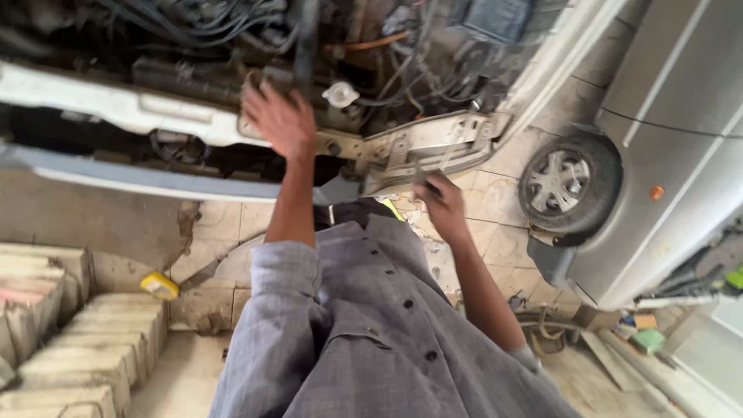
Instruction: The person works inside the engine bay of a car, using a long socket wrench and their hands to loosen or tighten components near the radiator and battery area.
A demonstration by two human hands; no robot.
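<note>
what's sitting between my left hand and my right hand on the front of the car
In the head view, a bare stretch of the tan front crossmember spans from the left hand toward the right hand; the white cap sits above.

Silver car wheel (569, 183), yellow tool (159, 286), concrete steps (85, 340).

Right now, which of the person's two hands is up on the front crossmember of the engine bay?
The left hand: it is raised, palm on the white front crossmember. The right hand is lower, off the crossmember, gripping a small dark tool below the bare bracket.
</note>
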